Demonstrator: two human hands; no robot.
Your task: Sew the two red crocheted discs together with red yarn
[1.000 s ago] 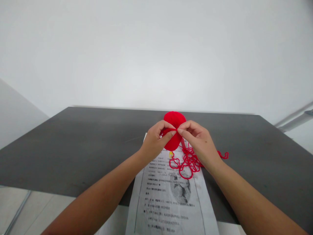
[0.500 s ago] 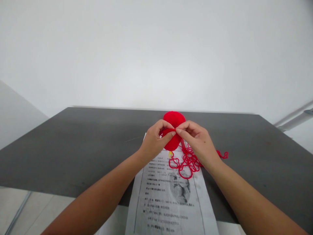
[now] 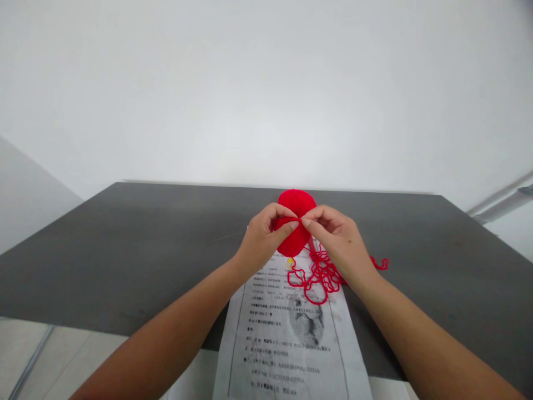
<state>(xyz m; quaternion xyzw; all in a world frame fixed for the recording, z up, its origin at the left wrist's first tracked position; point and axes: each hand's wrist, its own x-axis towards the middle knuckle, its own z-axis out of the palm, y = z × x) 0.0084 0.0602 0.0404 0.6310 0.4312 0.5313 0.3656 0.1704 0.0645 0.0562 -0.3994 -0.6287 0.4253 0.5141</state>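
Observation:
Both hands meet at a rounded red yarn piece [image 3: 296,201], above the far end of a printed sheet [image 3: 283,355]. My left hand [image 3: 268,228] is closed, thumb and forefinger pinching the red yarn at the middle of the piece. From the other side my right hand [image 3: 331,225] pinches at the same spot, its fingertips almost touching the left ones. What lies exactly between the fingertips is too small to make out. Below the hands, a loose tangle of red yarn [image 3: 322,272] lies on the sheet, partly hidden by my right hand.
The sheet carries printed text and a dark round picture, and overhangs the near edge of the dark grey table [image 3: 145,250]. A yarn end [image 3: 380,264] sticks out right of my right wrist. A white wall [image 3: 266,100] rises behind the table.
My fingertips have shifted very slightly at the pinch, and the small red strand by my left fingers shows less. The yarn tangle and sheet stay put.

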